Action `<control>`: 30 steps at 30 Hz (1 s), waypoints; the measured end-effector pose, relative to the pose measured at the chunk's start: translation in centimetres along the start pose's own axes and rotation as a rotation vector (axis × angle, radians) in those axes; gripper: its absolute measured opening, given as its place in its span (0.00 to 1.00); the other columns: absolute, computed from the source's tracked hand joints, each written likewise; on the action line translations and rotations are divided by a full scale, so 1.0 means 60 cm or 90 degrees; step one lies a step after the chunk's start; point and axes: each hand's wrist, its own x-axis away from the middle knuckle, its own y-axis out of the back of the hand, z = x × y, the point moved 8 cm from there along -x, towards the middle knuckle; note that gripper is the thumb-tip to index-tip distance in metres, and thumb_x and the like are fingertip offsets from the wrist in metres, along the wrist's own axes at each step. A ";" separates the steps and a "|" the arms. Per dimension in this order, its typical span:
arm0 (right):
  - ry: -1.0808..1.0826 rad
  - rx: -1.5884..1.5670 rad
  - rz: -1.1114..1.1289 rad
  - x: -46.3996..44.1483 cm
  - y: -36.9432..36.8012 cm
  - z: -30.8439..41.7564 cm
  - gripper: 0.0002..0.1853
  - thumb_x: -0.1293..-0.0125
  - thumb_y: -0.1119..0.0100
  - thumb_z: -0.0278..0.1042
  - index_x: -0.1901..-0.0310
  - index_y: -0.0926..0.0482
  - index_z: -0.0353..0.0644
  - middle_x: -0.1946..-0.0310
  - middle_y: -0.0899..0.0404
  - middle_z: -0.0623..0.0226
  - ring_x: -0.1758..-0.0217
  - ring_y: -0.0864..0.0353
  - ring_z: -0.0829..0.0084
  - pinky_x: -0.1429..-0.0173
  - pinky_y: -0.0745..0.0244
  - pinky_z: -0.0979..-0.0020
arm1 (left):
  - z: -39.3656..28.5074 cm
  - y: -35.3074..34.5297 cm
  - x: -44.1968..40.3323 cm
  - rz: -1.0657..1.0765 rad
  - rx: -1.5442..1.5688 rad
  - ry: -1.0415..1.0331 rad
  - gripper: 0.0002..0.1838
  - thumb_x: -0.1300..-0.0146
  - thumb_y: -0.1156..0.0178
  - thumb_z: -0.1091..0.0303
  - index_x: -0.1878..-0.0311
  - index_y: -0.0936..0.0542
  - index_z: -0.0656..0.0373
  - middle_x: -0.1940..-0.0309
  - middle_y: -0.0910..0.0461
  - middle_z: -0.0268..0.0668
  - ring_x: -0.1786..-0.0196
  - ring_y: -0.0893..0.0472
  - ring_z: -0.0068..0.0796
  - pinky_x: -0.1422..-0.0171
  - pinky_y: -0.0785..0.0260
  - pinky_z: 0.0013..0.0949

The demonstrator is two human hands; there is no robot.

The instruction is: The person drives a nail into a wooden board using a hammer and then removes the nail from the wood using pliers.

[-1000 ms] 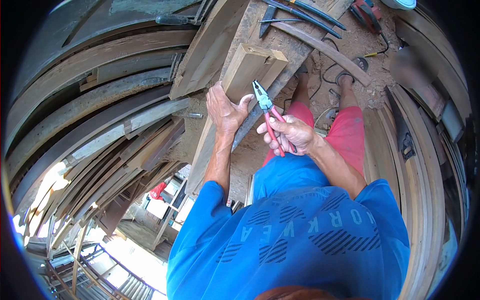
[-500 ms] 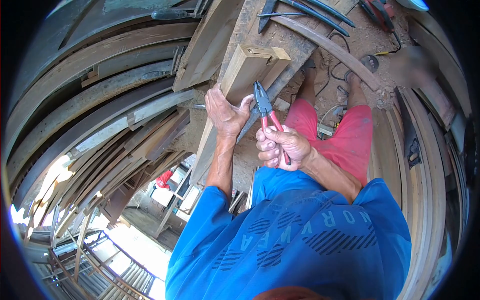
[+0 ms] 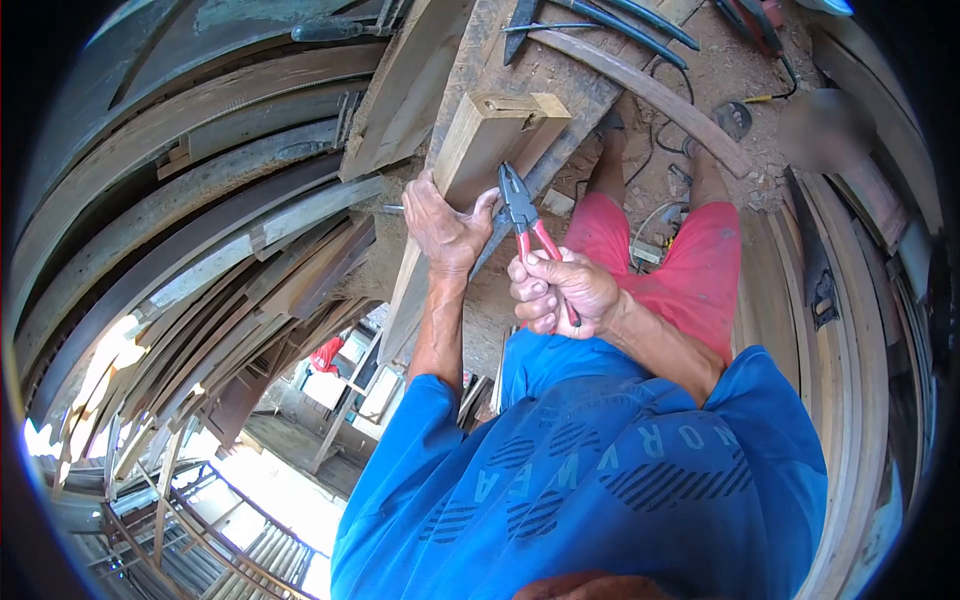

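Pliers with red handles (image 3: 519, 202) are in my right hand (image 3: 562, 292), whose fingers wrap round the handles. Their dark jaws point up beside a wooden block (image 3: 490, 145) on the bench. My left hand (image 3: 447, 226) rests against the near end of this block, thumb and fingers apart around its corner. The block's top end shows a dark slot or hollow. Whether the jaws touch the wood I cannot tell.
The bench (image 3: 480, 62) bears a curved wooden strip (image 3: 650, 95) and dark bar-like tools (image 3: 635, 32). Stacked boards (image 3: 250, 160) line the left, more planks (image 3: 845, 350) the right. A red power tool (image 3: 755, 22) and cable lie on the floor.
The pliers have turned and their jaws look darker, with my right hand closed more tightly round the handles. My left hand stays at the block. The view has shifted slightly.
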 end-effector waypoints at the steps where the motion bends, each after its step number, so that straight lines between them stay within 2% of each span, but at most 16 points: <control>1: 0.027 0.138 -0.062 0.004 0.023 0.013 0.13 0.18 0.40 0.47 0.55 0.25 0.47 0.71 0.32 0.83 0.73 0.34 0.87 0.71 0.33 0.78 | 0.001 0.000 0.001 0.000 -0.002 -0.001 0.49 0.59 0.12 0.55 0.37 0.29 0.67 0.53 0.24 0.52 0.50 0.23 0.58 0.43 0.30 0.54; 3: 0.081 0.412 -0.186 0.012 0.066 0.048 0.13 0.18 0.39 0.47 0.56 0.25 0.47 0.72 0.32 0.83 0.74 0.33 0.88 0.73 0.34 0.79 | 0.004 -0.001 -0.002 0.002 -0.005 -0.005 0.49 0.59 0.12 0.55 0.37 0.29 0.67 0.53 0.24 0.52 0.50 0.23 0.57 0.43 0.30 0.54; 6: 0.106 0.462 -0.222 0.013 0.070 0.061 0.13 0.19 0.38 0.46 0.57 0.25 0.47 0.73 0.32 0.83 0.76 0.33 0.88 0.76 0.36 0.80 | 0.005 -0.001 -0.009 0.015 0.011 -0.005 0.49 0.60 0.12 0.55 0.37 0.29 0.66 0.53 0.24 0.52 0.50 0.23 0.57 0.42 0.30 0.54; 10: 0.029 -0.008 -0.019 -0.008 -0.006 -0.005 0.14 0.19 0.38 0.47 0.56 0.25 0.47 0.71 0.33 0.83 0.74 0.34 0.87 0.72 0.34 0.77 | 0.004 0.002 -0.005 0.006 0.008 -0.010 0.50 0.60 0.12 0.56 0.36 0.29 0.66 0.53 0.24 0.52 0.49 0.23 0.57 0.42 0.30 0.54; 11: 0.018 -0.021 -0.006 -0.006 -0.009 -0.005 0.14 0.19 0.37 0.48 0.55 0.25 0.47 0.71 0.33 0.82 0.74 0.35 0.86 0.70 0.33 0.76 | 0.003 0.002 -0.004 0.007 0.013 -0.009 0.50 0.60 0.12 0.56 0.36 0.29 0.66 0.53 0.24 0.52 0.49 0.22 0.58 0.42 0.30 0.54; 14: 0.035 0.180 -0.079 0.006 0.024 0.022 0.14 0.19 0.37 0.48 0.55 0.25 0.47 0.71 0.33 0.83 0.74 0.34 0.86 0.71 0.34 0.77 | 0.004 -0.002 -0.006 0.004 0.024 -0.014 0.50 0.59 0.12 0.56 0.36 0.29 0.66 0.52 0.23 0.52 0.49 0.22 0.58 0.42 0.30 0.55; 18: 0.122 0.569 -0.297 0.013 0.082 0.068 0.16 0.20 0.37 0.51 0.58 0.25 0.48 0.71 0.32 0.83 0.74 0.33 0.87 0.74 0.34 0.78 | 0.008 -0.002 -0.011 0.007 0.028 -0.026 0.50 0.59 0.12 0.56 0.36 0.29 0.66 0.52 0.23 0.52 0.49 0.23 0.58 0.42 0.30 0.55; 19: 0.098 0.424 -0.195 0.006 0.068 0.047 0.17 0.20 0.37 0.52 0.57 0.25 0.47 0.70 0.30 0.81 0.73 0.31 0.86 0.72 0.30 0.77 | 0.010 -0.005 -0.017 0.006 0.025 -0.023 0.50 0.59 0.12 0.56 0.36 0.29 0.66 0.52 0.23 0.53 0.49 0.23 0.58 0.42 0.30 0.55; 22: 0.103 0.345 -0.128 0.000 0.055 0.037 0.17 0.20 0.36 0.51 0.57 0.24 0.46 0.70 0.30 0.81 0.72 0.30 0.87 0.69 0.28 0.77 | 0.011 -0.008 -0.013 0.019 0.027 -0.018 0.50 0.59 0.12 0.55 0.36 0.29 0.67 0.52 0.24 0.53 0.49 0.23 0.58 0.42 0.30 0.55; 23: 0.095 0.357 -0.105 0.002 0.065 0.042 0.17 0.20 0.36 0.50 0.51 0.23 0.43 0.67 0.25 0.76 0.68 0.24 0.84 0.63 0.20 0.73 | 0.012 -0.007 -0.014 0.017 0.035 -0.019 0.50 0.59 0.13 0.55 0.35 0.29 0.67 0.52 0.24 0.53 0.49 0.23 0.59 0.42 0.30 0.55; 26: 0.124 0.379 -0.147 0.020 0.043 0.064 0.20 0.20 0.37 0.48 0.43 0.23 0.39 0.58 0.18 0.67 0.60 0.17 0.78 0.57 0.14 0.66 | 0.014 -0.005 -0.012 0.017 0.038 -0.022 0.50 0.58 0.13 0.55 0.35 0.29 0.67 0.53 0.24 0.53 0.49 0.23 0.58 0.42 0.30 0.55; 27: 0.096 0.362 -0.153 0.027 0.043 0.071 0.23 0.19 0.37 0.46 0.36 0.26 0.36 0.49 0.16 0.56 0.52 0.13 0.70 0.51 0.11 0.59 | 0.014 -0.005 -0.011 0.018 0.035 -0.021 0.50 0.58 0.13 0.54 0.35 0.30 0.67 0.53 0.24 0.53 0.49 0.23 0.58 0.43 0.30 0.55; 30: 0.079 0.264 -0.102 0.029 0.018 0.071 0.22 0.19 0.38 0.45 0.37 0.27 0.36 0.47 0.15 0.53 0.49 0.11 0.66 0.50 0.11 0.59 | 0.013 -0.004 -0.010 0.020 0.030 -0.012 0.51 0.58 0.12 0.55 0.35 0.30 0.68 0.53 0.24 0.53 0.49 0.22 0.58 0.43 0.29 0.55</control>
